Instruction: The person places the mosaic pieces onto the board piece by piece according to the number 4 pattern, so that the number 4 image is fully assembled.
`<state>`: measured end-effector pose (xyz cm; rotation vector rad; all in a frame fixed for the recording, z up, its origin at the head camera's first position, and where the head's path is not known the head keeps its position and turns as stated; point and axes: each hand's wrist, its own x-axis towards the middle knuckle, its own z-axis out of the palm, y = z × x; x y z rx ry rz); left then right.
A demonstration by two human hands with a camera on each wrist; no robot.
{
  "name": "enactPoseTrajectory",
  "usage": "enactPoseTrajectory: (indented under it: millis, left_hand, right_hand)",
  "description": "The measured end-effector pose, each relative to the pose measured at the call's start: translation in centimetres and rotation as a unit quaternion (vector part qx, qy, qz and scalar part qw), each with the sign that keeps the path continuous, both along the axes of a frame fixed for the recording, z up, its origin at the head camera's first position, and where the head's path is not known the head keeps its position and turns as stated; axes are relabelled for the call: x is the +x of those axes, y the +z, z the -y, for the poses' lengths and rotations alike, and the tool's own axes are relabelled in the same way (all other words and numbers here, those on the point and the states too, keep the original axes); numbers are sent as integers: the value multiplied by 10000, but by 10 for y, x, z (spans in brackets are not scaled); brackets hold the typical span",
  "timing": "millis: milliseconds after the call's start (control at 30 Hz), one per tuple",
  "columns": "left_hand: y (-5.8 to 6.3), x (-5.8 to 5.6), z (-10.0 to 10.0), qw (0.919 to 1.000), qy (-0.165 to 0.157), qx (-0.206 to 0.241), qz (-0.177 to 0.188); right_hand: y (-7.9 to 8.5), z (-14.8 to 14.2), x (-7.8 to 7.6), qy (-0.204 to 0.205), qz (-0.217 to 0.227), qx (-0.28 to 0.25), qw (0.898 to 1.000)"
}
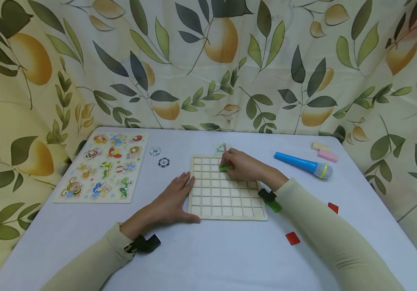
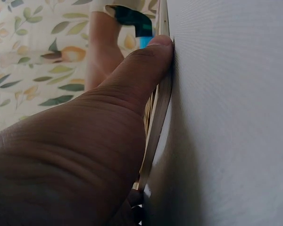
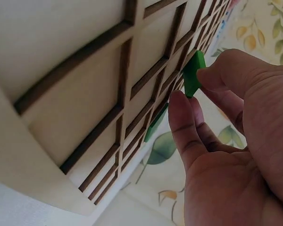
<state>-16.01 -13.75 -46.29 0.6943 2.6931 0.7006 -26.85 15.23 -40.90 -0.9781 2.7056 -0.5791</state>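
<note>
My right hand (image 1: pixel 242 163) is over the far part of a pale wooden grid board (image 1: pixel 226 200). Between thumb and fingertips it pinches a green tile (image 3: pixel 194 75), held tilted close to the grid. A second green tile (image 3: pixel 155 123) shows at the board's grid, beyond the fingertips in the right wrist view. My left hand (image 1: pixel 168 198) rests along the board's left edge, fingers extended and thumb (image 2: pixel 151 66) against the near left corner. Behind the board lies a small card (image 1: pixel 217 148) with a green-and-white grid pattern, partly overlapped by the right hand.
Right of the board lie a green piece (image 1: pixel 274 206), partly under the right wrist, two red tiles (image 1: pixel 293 238), a blue toy microphone (image 1: pixel 299 163), a pink block (image 1: pixel 327 156) and a cream block (image 1: pixel 320 146). Leftward are two poker chips (image 1: pixel 164 162) and an animal picture board (image 1: pixel 102 169).
</note>
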Motion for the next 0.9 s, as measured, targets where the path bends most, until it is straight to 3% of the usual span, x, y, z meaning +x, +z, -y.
enactPoseTrajectory:
  millis: [467, 900]
  left_hand:
    - [5, 1, -1, 10000, -15, -34, -7]
    - [4, 1, -2, 9999, -8, -92, -49]
  right_hand:
    - [-2, -1, -6, 187, -12, -60, 9998]
    - [-3, -2, -5, 40, 8, -96, 9999]
